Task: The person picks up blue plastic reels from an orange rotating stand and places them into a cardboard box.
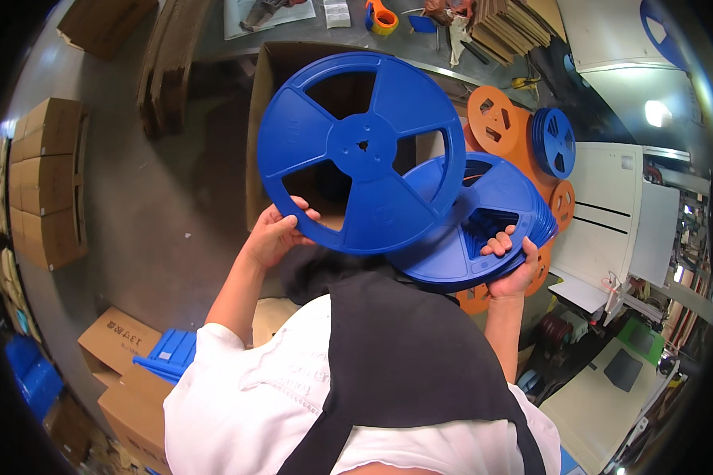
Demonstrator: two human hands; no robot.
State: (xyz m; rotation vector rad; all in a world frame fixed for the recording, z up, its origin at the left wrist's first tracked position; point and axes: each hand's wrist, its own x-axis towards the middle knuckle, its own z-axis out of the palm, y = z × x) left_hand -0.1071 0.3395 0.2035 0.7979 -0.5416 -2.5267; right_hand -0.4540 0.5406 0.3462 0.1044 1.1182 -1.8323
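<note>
A large blue plastic reel (388,198), with wide cut-outs around a small hub, is tilted up in front of me. My left hand (279,233) is closed on its lower left rim, thumb on the near face and fingers through a cut-out. Overlapped by that reel, a stack of similar blue reels (440,252) sits to the right. My right hand (513,265) grips the near right edge of the stack, its fingertips showing through an opening. Behind the raised reel stands an open cardboard box (276,62), its inside mostly hidden.
Orange reels (489,119) and a smaller blue reel stack (556,142) lie to the right, beside a pale machine cabinet (602,178). An orange tape dispenser (382,20) and flat cardboard pieces (507,30) rest on the far bench. Closed cartons (49,166) are piled at left.
</note>
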